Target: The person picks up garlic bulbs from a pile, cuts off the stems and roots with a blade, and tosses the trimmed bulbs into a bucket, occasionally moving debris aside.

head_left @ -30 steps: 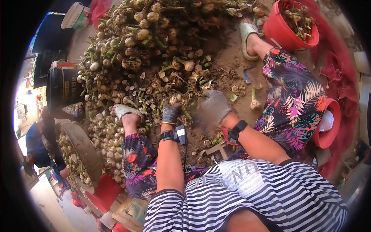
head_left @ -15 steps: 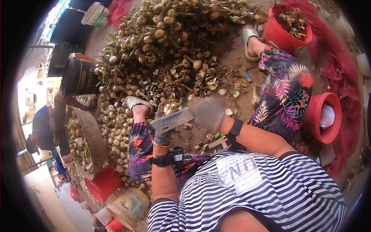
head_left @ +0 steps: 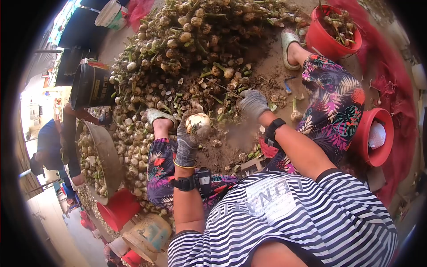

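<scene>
My left hand (head_left: 188,141), in a grey glove, is closed round a pale garlic bulb (head_left: 198,122), its cut-looking white side facing up. My right hand (head_left: 255,105), gloved too, is a fist round a knife, whose handle is hidden in the fingers. The knife blade (head_left: 226,88) is turned nearly edge-on and shows as a thin dark line pointing up and left, apart from the bulb. Beyond both hands lies a big heap of garlic with stems (head_left: 187,40). Loose skins and trimmings (head_left: 222,95) cover the soil between my feet.
A red bucket with stemmed garlic (head_left: 318,38) stands at the upper right, another red bucket (head_left: 387,138) below it. On the left are a black bucket (head_left: 86,86), a tipped basket of bulbs (head_left: 106,151) and a co-worker in blue (head_left: 49,144). A blue-handled item (head_left: 288,85) lies on the ground.
My right hand has moved up and away from my left, turning the knife from broadside to edge-on. The bulb in my left hand is now uncovered.
</scene>
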Action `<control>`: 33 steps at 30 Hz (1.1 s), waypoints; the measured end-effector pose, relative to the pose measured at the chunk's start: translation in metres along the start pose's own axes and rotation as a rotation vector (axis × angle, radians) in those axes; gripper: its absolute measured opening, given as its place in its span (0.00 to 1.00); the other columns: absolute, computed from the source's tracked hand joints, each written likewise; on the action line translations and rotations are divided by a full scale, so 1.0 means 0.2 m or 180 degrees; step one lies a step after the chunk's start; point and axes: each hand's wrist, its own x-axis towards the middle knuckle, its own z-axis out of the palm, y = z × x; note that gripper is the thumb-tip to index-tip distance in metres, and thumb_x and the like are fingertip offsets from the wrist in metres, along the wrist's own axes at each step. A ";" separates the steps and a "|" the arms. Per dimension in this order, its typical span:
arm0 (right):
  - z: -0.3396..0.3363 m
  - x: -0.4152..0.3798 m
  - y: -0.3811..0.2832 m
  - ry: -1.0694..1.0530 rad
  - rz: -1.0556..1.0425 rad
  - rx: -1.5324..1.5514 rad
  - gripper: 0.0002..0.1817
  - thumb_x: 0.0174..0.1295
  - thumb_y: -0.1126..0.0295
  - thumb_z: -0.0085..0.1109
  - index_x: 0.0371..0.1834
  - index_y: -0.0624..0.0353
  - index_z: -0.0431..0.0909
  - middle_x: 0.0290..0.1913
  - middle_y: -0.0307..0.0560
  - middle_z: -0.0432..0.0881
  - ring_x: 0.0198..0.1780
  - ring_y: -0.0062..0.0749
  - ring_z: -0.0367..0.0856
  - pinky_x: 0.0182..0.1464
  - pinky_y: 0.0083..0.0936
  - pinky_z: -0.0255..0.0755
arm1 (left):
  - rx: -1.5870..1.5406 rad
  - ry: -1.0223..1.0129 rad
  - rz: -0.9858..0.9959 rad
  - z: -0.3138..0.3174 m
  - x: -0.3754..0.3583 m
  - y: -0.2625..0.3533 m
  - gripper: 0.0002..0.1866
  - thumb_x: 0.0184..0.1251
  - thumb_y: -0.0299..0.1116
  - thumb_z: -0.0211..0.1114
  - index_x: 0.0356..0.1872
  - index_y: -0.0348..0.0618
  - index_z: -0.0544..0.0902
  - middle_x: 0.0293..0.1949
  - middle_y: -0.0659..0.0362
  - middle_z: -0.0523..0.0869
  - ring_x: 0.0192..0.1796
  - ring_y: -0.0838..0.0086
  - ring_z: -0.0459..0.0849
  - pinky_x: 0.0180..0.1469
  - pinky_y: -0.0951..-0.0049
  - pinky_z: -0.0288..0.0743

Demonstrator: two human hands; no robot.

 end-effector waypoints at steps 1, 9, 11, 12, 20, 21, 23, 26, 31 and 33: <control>-0.03 -0.02 -0.04 0.0024 -0.0002 -0.0006 0.15 0.49 0.60 0.52 0.34 0.58 0.79 0.29 0.56 0.78 0.34 0.46 0.78 0.37 0.35 0.72 | -0.1087 0.0026 -0.0447 -0.01 0.03 -0.04 0.19 0.52 0.29 0.64 0.46 0.36 0.72 0.36 0.57 0.81 0.37 0.72 0.80 0.41 0.74 0.76; 0.02 -0.24 -0.23 0.0604 -0.1335 0.2039 0.13 0.48 0.63 0.53 0.32 0.60 0.78 0.29 0.56 0.78 0.33 0.46 0.78 0.36 0.36 0.71 | -0.3575 0.0362 -0.0702 0.09 -0.04 -0.13 0.23 0.44 0.25 0.61 0.47 0.36 0.71 0.45 0.50 0.76 0.49 0.59 0.75 0.51 0.60 0.72; 0.09 -0.17 -0.16 -0.0448 -0.1373 0.0750 0.14 0.49 0.62 0.53 0.31 0.61 0.79 0.29 0.57 0.78 0.32 0.44 0.78 0.35 0.35 0.71 | -0.3954 0.0115 -0.0322 0.02 -0.07 -0.12 0.24 0.43 0.24 0.61 0.47 0.34 0.70 0.44 0.49 0.76 0.49 0.58 0.75 0.50 0.60 0.73; 0.13 -0.12 -0.10 -0.1471 -0.1078 -0.0972 0.15 0.49 0.61 0.53 0.31 0.62 0.79 0.29 0.58 0.78 0.32 0.44 0.78 0.35 0.35 0.71 | -0.4304 -0.0184 0.0063 -0.04 -0.08 -0.11 0.25 0.42 0.24 0.61 0.47 0.32 0.69 0.43 0.49 0.77 0.48 0.57 0.75 0.49 0.61 0.74; -0.21 -0.27 -0.32 -0.0838 -0.0973 0.0223 0.14 0.42 0.60 0.54 0.28 0.55 0.79 0.25 0.51 0.78 0.29 0.44 0.78 0.33 0.36 0.72 | -0.3226 0.2732 -0.0537 -0.19 0.13 0.13 0.30 0.58 0.54 0.55 0.48 0.33 0.70 0.49 0.47 0.73 0.43 0.70 0.75 0.43 0.71 0.75; -0.22 -0.30 -0.30 -0.0730 -0.0983 0.0183 0.14 0.42 0.59 0.54 0.28 0.55 0.79 0.25 0.51 0.78 0.29 0.45 0.78 0.33 0.36 0.72 | -0.1775 0.1452 -0.0310 -0.03 0.20 -0.02 0.24 0.60 0.43 0.56 0.53 0.38 0.67 0.52 0.47 0.70 0.46 0.63 0.75 0.43 0.65 0.77; -0.29 -0.31 -0.26 -0.0633 -0.0920 0.0148 0.15 0.42 0.58 0.55 0.27 0.56 0.79 0.26 0.50 0.78 0.30 0.45 0.78 0.33 0.37 0.72 | -0.0557 -0.0177 -0.1008 0.31 0.46 -0.38 0.25 0.54 0.22 0.61 0.55 0.47 0.68 0.52 0.55 0.72 0.53 0.70 0.70 0.52 0.67 0.69; -0.37 -0.28 -0.11 -0.0792 -0.0722 0.0383 0.16 0.41 0.58 0.56 0.31 0.57 0.78 0.30 0.51 0.78 0.33 0.47 0.78 0.35 0.37 0.72 | 0.3485 -0.2572 -0.0014 1.11 0.54 -0.34 0.41 0.42 0.29 0.68 0.62 0.53 0.59 0.62 0.57 0.62 0.64 0.65 0.58 0.63 0.60 0.53; -0.43 -0.20 0.13 -0.0074 -0.0672 0.0868 0.20 0.41 0.62 0.57 0.39 0.57 0.74 0.35 0.54 0.76 0.38 0.47 0.76 0.39 0.35 0.71 | 0.3492 -0.3191 0.1742 1.63 0.47 -0.80 0.29 0.51 0.31 0.54 0.59 0.56 0.64 0.61 0.55 0.64 0.65 0.61 0.57 0.64 0.53 0.43; -0.42 -0.17 0.16 0.0074 -0.0514 0.1118 0.17 0.44 0.64 0.57 0.38 0.59 0.75 0.34 0.53 0.76 0.36 0.45 0.76 0.38 0.33 0.71 | 0.3368 -0.3317 0.1628 1.63 0.50 -0.84 0.22 0.53 0.31 0.52 0.53 0.55 0.71 0.55 0.53 0.70 0.57 0.58 0.68 0.60 0.54 0.53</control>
